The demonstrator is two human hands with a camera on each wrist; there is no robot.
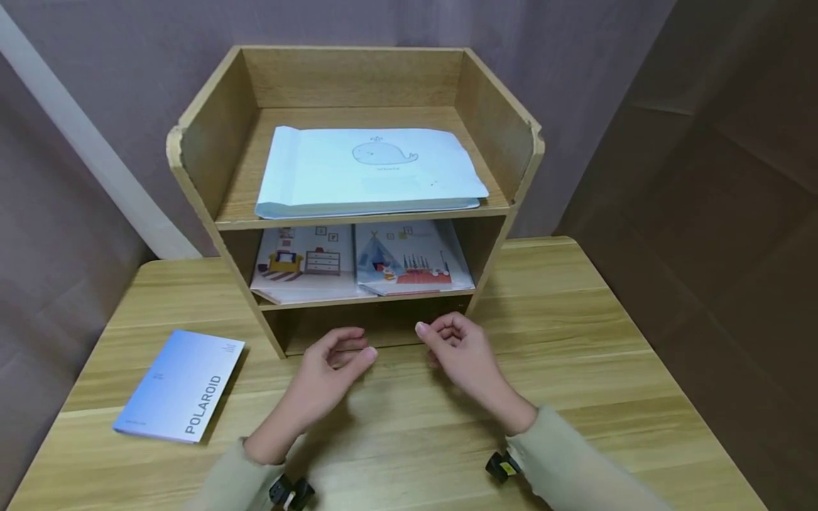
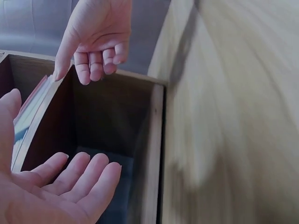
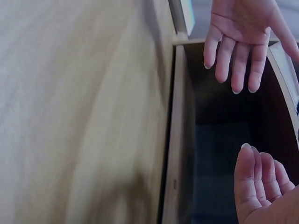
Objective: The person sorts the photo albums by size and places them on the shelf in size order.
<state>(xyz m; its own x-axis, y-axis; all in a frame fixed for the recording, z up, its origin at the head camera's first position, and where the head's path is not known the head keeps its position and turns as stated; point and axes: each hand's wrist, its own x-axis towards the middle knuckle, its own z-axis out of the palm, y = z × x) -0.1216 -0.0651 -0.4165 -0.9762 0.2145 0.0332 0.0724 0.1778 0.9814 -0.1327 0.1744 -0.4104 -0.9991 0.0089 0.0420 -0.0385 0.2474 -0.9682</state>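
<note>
In the head view my left hand [image 1: 332, 372] hovers before the lowest compartment of a wooden desk shelf [image 1: 354, 78], its fingers loosely bent and holding nothing. My right hand [image 1: 463, 355] is level with it on the other side, also holding nothing, thumb toward the left hand. A gap separates the two hands. Both wrist views show the palms facing each other in front of the dark lowest compartment. On the top shelf lies a pale blue book with a whale drawing [image 1: 383, 174]. Two illustrated books, one with a yellow armchair [image 1: 307, 262], the other with a tent [image 1: 412, 259], lie side by side on the middle shelf.
A blue and white book marked POLAROID [image 1: 182, 387] lies on the wooden table [image 1: 575, 369], left of the shelf. Grey curtain [image 1: 358, 21] hangs behind the shelf. A dark brown covering [image 1: 722, 177] borders the table's right edge.
</note>
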